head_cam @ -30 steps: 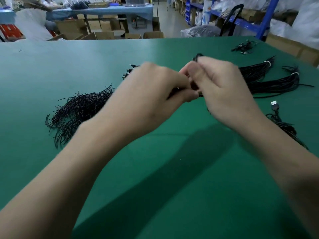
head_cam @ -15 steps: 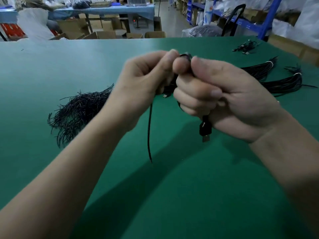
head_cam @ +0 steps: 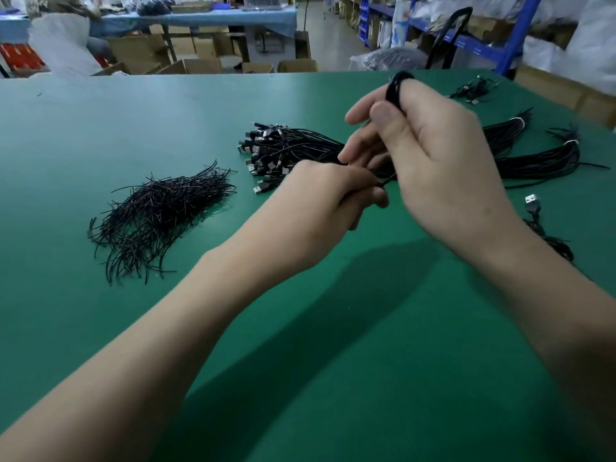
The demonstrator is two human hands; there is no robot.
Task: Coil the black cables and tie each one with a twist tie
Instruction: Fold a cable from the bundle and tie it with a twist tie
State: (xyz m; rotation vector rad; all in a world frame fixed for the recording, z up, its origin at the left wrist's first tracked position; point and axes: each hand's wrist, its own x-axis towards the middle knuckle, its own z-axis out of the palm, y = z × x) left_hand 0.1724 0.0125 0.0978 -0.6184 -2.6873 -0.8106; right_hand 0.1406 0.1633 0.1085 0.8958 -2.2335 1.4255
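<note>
here, a coiled black cable is gripped in the right hand and held above the green table. the fingers are curled round it, and only the top loop of the coil is seen, standing out above the index finger; the rest is hidden inside the fist. a thin black strand is pinched in the curled fingers of the left hand, just below the right hand's fingers and touching them. whether this strand is a twist tie or the cable's own end cannot be told.

a loose pile of twist ties is spread on the table to the left, well apart from both hands. behind the hands a bundle of straight cables is laid out, its usb plugs fanned at the left end and its right part bound with white bands. a single cable with a silver plug is seen just beside the right forearm, and a small heap of cables near the far right edge. cardboard boxes and blue shelving are seen beyond the table.
</note>
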